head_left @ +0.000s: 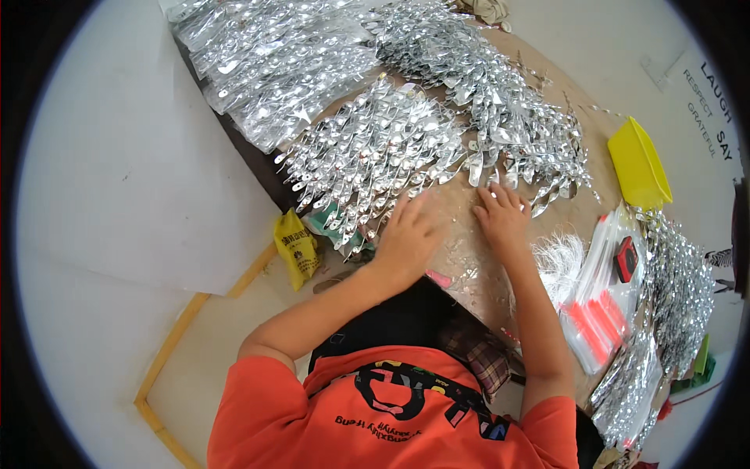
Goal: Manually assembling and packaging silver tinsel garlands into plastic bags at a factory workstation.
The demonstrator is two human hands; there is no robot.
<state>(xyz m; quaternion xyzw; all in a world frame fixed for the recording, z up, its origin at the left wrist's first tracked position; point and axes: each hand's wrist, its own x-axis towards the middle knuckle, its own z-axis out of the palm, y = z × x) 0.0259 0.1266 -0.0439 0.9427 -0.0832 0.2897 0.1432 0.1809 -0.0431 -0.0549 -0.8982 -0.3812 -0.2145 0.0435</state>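
Observation:
My left hand [408,238] lies low over the brown table at the near edge of a pile of shiny silver spoon-shaped pieces [375,148]. Its fingers are stretched forward, a little blurred, and nothing shows in them. To its right, my right hand [504,223] rests with fingers spread. Its fingertips reach the loose silver pieces [539,152] at the near end of a second, longer heap; whether they touch one is unclear. Bare tabletop with small scraps [462,227] lies between the hands.
Flat bagged rows of silver pieces [273,62] cover the far left. At right are a yellow bin [639,164], white strings [558,266], clear bags with red ends [598,320], a red-and-black box-like item [626,259] and more silver strands [676,273]. A yellow packet [296,248] hangs by the left edge.

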